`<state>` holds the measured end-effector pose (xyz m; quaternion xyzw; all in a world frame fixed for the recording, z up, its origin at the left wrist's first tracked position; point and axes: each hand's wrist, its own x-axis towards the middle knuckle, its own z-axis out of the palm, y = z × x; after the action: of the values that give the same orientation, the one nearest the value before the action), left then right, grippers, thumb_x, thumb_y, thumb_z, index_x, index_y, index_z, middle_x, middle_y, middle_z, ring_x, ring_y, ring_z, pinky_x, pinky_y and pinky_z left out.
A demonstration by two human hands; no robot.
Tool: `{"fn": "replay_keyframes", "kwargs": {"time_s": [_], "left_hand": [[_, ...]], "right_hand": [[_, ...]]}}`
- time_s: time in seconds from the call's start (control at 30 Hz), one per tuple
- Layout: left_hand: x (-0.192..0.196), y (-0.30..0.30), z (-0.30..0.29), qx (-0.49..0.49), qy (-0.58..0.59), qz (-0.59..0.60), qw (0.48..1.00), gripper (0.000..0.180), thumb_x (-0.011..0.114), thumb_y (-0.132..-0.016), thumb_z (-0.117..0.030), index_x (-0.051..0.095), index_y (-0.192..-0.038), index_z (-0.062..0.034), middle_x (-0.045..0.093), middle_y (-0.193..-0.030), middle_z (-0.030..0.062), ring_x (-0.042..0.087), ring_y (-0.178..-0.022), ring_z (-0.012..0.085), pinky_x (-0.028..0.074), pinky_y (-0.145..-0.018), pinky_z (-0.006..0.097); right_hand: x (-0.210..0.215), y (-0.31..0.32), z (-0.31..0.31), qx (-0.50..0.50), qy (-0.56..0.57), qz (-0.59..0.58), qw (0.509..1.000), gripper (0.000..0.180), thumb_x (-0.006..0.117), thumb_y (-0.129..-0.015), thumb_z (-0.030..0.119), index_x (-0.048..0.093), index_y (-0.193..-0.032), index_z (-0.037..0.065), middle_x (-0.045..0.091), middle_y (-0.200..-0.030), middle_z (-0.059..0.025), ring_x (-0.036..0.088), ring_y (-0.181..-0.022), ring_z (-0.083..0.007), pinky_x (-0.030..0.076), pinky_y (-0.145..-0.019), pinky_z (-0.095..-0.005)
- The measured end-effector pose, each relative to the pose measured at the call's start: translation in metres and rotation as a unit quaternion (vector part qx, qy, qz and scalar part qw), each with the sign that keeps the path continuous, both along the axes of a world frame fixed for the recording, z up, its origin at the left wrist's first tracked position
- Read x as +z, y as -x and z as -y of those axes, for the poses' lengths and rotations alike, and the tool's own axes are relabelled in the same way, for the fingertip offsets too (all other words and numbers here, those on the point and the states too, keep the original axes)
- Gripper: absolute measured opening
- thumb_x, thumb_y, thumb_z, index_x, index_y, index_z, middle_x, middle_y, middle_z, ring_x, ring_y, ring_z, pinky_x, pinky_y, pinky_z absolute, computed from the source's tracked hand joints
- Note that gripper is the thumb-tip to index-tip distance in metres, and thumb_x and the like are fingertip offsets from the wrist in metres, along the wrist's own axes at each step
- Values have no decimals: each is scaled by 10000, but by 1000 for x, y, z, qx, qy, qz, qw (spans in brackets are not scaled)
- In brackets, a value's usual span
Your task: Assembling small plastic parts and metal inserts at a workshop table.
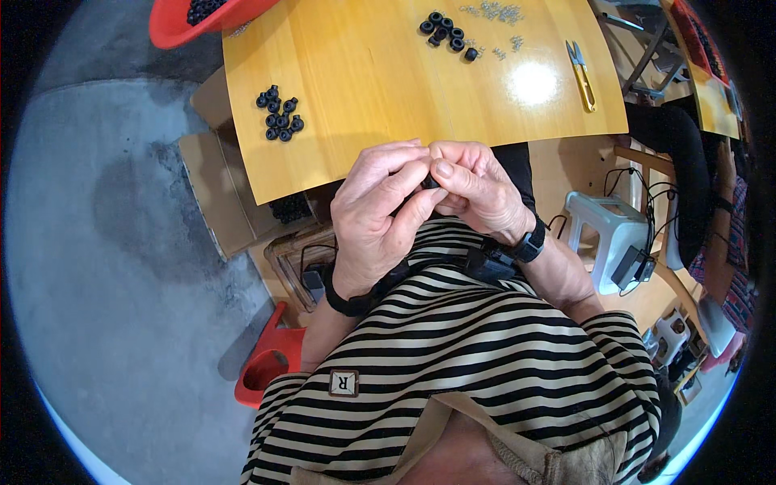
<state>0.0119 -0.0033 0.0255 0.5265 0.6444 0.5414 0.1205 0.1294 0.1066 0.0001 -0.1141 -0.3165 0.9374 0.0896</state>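
Both hands, left hand (pixel 376 214) and right hand (pixel 477 190), pinch a small black part (pixel 430 183) near the wooden table (pixel 380 89)

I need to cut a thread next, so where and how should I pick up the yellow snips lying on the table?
Take the yellow snips by the long yellow handle, pinching its two edges from above. They lie flat with the short blades pointing to the table's far edge, so the handle end nearer you is safest.

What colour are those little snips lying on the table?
The snips have yellow handles with silvery blades, seen best in the head view at the table's far right.
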Motion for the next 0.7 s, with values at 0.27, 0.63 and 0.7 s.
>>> {"fn": "replay_keyframes", "kwargs": {"time_s": [0.27, 0.63, 0.7], "left_hand": [[4, -2, 1, 35, -12, 39, 999, 316, 757, -724, 32, 691, -1031, -4, 665, -985, 146, 663, -949, 275, 540, -781, 318], [11, -1, 4, 60, 49, -83, 994, 301, 766, -691, 39, 692, -982, 11, 665, -878, 128, 653, -783, 236, 517, -699, 295], [14, -2, 5, 64, 55, -88, 992, 300, 770, -690, 35, 691, -979, 11, 663, -871, 131, 653, -776, 237, 516, -695, 295]], "right_hand": [[3, 0, 3, -40, -7, 51, 998, 344, 525, -996, 357, 614, -849, 58, 475, -616, 45, 346, -485, -35, 259, -446, -194], [14, -4, -1, -101, -314, 96, 939, 223, 638, -945, 210, 652, -834, 17, 552, -671, 65, 435, -623, -18, 370, -538, -208], [16, -4, -2, -111, -424, 110, 892, 234, 623, -955, 214, 644, -832, 15, 547, -659, 57, 429, -619, -20, 369, -537, -209]]}}
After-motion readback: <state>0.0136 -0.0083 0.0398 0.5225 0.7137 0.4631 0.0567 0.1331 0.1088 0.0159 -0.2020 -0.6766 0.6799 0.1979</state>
